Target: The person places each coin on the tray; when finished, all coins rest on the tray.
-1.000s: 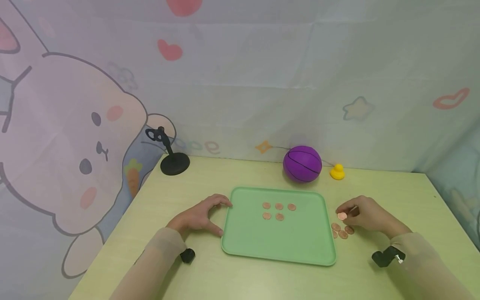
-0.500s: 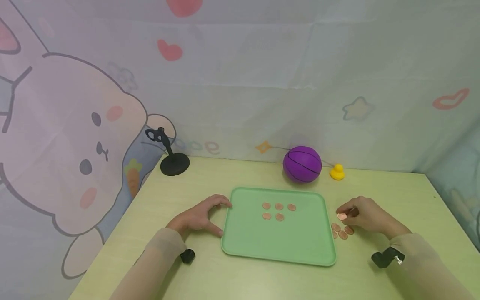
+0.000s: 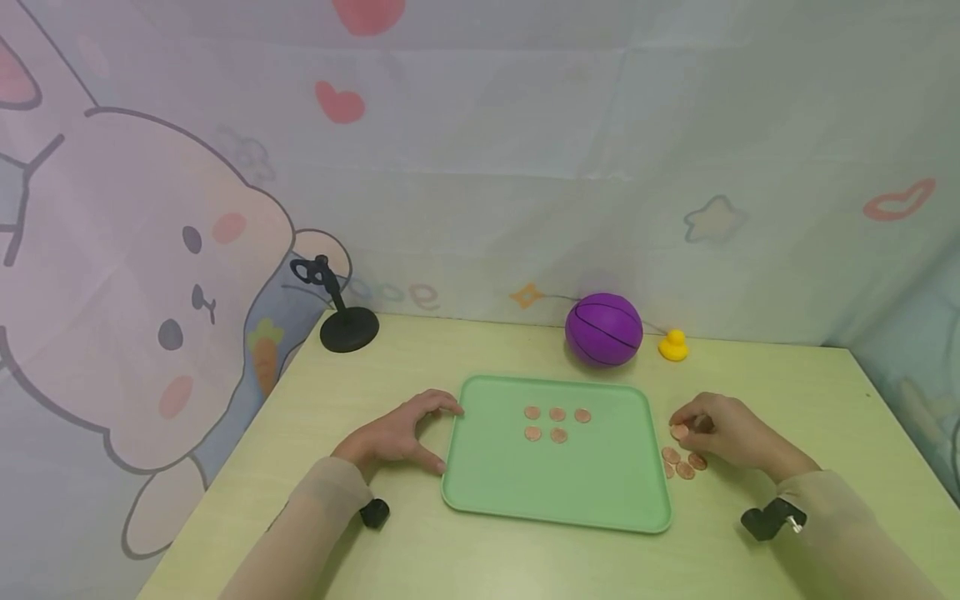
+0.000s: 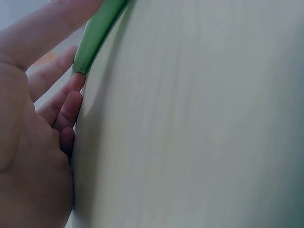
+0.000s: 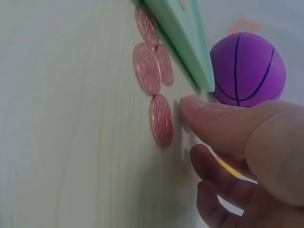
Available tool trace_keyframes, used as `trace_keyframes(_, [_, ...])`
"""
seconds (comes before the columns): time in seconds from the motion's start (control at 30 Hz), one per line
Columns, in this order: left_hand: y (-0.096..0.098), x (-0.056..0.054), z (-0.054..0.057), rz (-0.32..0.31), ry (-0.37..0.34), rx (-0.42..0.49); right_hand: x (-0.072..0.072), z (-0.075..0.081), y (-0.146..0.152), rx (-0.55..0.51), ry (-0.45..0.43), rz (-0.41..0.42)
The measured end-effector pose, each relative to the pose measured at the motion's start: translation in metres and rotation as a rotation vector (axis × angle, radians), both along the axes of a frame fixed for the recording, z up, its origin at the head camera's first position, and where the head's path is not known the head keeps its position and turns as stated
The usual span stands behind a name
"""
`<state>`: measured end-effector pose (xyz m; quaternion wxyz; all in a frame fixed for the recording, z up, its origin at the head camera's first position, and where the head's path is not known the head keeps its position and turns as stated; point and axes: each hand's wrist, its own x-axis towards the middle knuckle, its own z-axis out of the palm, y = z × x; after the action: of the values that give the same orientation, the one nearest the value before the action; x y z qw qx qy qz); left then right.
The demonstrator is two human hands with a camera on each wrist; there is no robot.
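My right hand (image 3: pixel 723 429) pinches a copper coin (image 3: pixel 678 432) between thumb and fingers, just right of the green tray (image 3: pixel 555 500). Close below that hand, several more copper coins (image 3: pixel 685 470) lie clustered on the table by the tray's right edge; the right wrist view shows them flat, some overlapping, with the thumb (image 5: pixel 213 121) hiding the held coin. On the tray, coins (image 3: pixel 557 414) form a far row of three and a near row of two. My left hand (image 3: pixel 397 429) rests at the tray's left edge, thumb and fingers spread apart with their tips at the rim.
Behind the tray sits a purple ball (image 3: pixel 603 330) with black lines, and a yellow toy duck (image 3: pixel 673 346) is to its right. A black stand (image 3: pixel 349 329) with a round base occupies the table's far left corner. A printed cloth (image 3: pixel 480 167) hangs behind the table.
My right hand has shifted slightly left with the pinched coin, closer to the tray's edge. The left hand, the tray and the other coins stay put.
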<state>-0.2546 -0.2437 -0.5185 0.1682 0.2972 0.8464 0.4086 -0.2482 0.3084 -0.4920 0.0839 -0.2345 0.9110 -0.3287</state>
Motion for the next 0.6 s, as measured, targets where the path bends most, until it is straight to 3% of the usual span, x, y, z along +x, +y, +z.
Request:
trace_keyframes(0.4, [-0.001, -0.001, -0.002, 0.006, -0.001, 0.002, 0.001, 0.014, -0.028, -0.030, 0.080, 0.016])
trace_keyframes(0.5, [0.000, -0.001, -0.001, 0.006, -0.006, 0.004, 0.000, 0.014, -0.036, -0.048, 0.062, 0.024])
trace_keyframes(0.6, [0.000, -0.001, -0.001, 0.005, -0.006, 0.005, -0.001, 0.013, -0.045, -0.086, -0.014, 0.026])
